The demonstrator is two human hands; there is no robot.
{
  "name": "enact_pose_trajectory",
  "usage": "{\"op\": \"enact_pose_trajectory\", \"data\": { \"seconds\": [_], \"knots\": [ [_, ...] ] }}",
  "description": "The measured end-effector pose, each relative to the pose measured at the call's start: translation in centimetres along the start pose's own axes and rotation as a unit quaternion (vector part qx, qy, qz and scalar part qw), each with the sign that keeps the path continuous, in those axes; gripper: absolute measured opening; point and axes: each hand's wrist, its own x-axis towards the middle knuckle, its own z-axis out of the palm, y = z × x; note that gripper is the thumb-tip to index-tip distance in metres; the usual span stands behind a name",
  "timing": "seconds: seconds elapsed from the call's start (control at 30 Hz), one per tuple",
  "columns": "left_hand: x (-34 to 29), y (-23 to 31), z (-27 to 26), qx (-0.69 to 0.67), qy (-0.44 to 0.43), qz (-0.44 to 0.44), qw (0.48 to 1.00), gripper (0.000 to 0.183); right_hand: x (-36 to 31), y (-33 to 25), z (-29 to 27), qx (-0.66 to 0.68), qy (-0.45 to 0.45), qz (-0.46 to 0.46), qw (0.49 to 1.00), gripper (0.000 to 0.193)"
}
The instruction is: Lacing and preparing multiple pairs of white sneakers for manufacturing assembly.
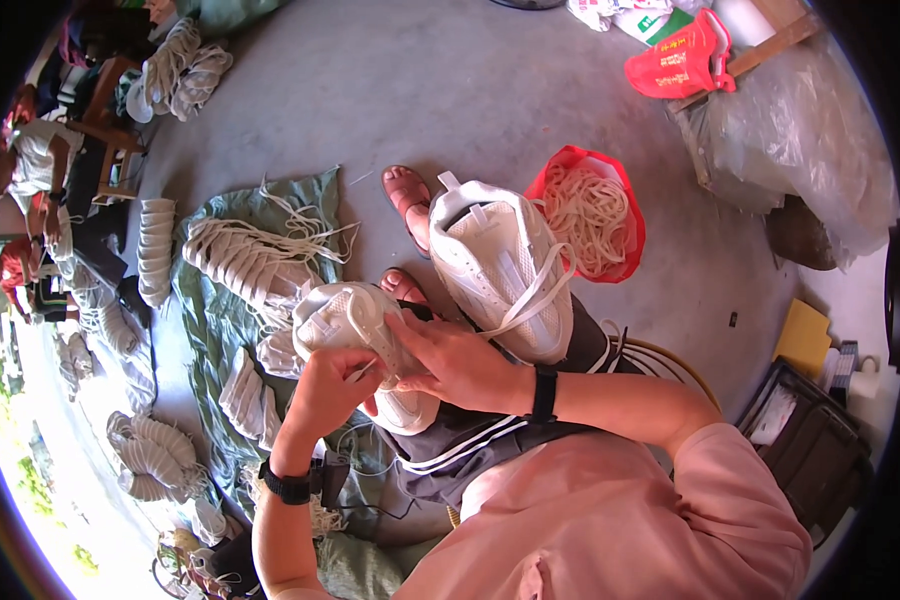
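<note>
A white sneaker (pixel 342 305) rests over my lap, its toe toward me. My right hand (pixel 470 368) grips its side, with the fingers along the upper and the thumb near the lace holes. At the same shoe, my left hand (pixel 332 388) is closed in a pinch on a thin white shoelace (pixel 363 371); the fingertips partly hide it. A second white sneaker (pixel 495 255) lies across my other leg, to the right, with a lace hanging loosely over its front.
A red-rimmed bag of white laces (pixel 592 215) stands right of my feet. Left, a green sheet (pixel 205 300) bears rows of nested white shoe uppers (pixel 245 262). More stacked uppers (pixel 156 250) lie beyond, near other people (pixel 45 165). Clear plastic (pixel 790 130) and a dark case (pixel 810 450) are at right.
</note>
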Motion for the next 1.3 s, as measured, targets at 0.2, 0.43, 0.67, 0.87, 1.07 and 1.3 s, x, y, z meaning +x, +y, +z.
{"op": "enact_pose_trajectory", "data": {
  "seconds": [0.2,0.43,0.67,0.87,1.07,1.3],
  "knots": [
    [0.1,0.1,0.0,-0.011,-0.004,0.01,1.0,0.014,0.0,-0.5,-0.3,-0.04,0.01,0.0,0.999,0.08],
    [-0.6,0.2,0.1,-0.002,-0.006,0.016,1.0,0.015,-0.5,-0.6,0.3,-0.021,0.035,-0.006,0.999,0.069],
    [-1.5,-0.2,0.0,0.003,-0.007,0.027,1.0,0.016,-0.5,-1.4,-0.8,0.106,-0.008,0.021,0.994,0.075],
    [-2.4,-0.9,-0.1,-0.019,-0.008,0.026,0.999,0.016,-0.7,-2.1,0.2,0.079,0.0,0.009,0.997,0.084],
    [-3.2,-1.0,-0.3,-0.014,-0.018,0.031,0.999,0.016,-1.0,-3.5,0.6,0.033,-0.016,0.023,0.999,0.084],
    [-4.5,-1.8,-0.4,-0.017,-0.014,0.047,0.999,0.016,-1.3,-4.7,1.0,0.014,-0.028,0.015,0.999,0.081]
  ]
}}
